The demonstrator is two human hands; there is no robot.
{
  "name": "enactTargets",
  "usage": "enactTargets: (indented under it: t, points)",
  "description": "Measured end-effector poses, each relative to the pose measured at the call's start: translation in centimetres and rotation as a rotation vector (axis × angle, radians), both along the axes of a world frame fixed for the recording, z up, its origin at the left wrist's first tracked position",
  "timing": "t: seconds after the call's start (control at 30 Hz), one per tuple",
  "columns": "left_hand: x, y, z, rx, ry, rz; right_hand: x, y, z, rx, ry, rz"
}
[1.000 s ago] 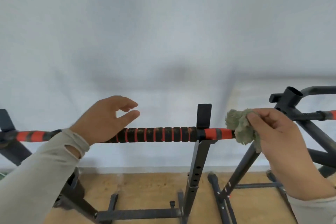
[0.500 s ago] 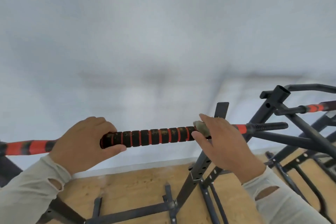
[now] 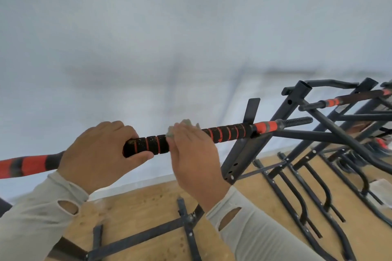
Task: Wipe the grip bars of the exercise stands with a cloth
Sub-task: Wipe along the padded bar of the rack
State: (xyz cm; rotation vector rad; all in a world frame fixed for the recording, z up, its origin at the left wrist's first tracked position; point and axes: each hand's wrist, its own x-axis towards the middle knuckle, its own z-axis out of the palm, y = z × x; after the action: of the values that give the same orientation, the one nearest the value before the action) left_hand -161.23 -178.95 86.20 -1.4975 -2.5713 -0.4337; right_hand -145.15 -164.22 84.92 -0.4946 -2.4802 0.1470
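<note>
While the left hand grips the bar, the right hand clasps a cloth — mostly hidden — against it.

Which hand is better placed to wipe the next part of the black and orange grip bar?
The right hand: it presses the cloth onto the grip bar. The left hand grips the bar without cloth, probably steadying it.

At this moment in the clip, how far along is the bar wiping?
Done: cannot tell; the foam stretch right of the cloth shows specks. In hand: the left hand grips the grip bar while the right hand holds the cloth around its foam. Left: the second stand's bar, untouched behind.
</note>
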Motion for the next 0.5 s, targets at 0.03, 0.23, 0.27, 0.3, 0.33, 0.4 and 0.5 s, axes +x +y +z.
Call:
enactTargets:
  t: [0.03,0.23,0.27,0.3,0.33,0.4,0.5]
  points:
    - [0.0,0.0,0.0,0.007,0.011,-0.002,-0.3,-0.3,-0.4,0.040,-0.019,0.050]
    - [0.3,0.0,0.1,-0.006,-0.010,0.008,3.1,6.0,2.0,0.217,-0.265,0.161]
    - [0.3,-0.1,0.1,-0.008,-0.013,0.007,3.9,7.2,3.1,0.210,-0.344,0.096]
    - [0.3,-0.1,0.1,-0.007,-0.015,0.007,4.9,8.4,4.4,0.199,-0.432,0.021]
    - [0.2,-0.1,0.0,-0.004,-0.010,0.006,6.0,9.8,5.4,0.193,-0.521,-0.063]
    - [0.2,-0.1,0.0,0.006,0.006,0.008,7.7,12.0,7.1,0.189,-0.640,-0.230]
    - [0.1,0.0,0.0,-0.013,0.003,0.004,8.2,12.3,7.3,0.167,-0.580,-0.372]
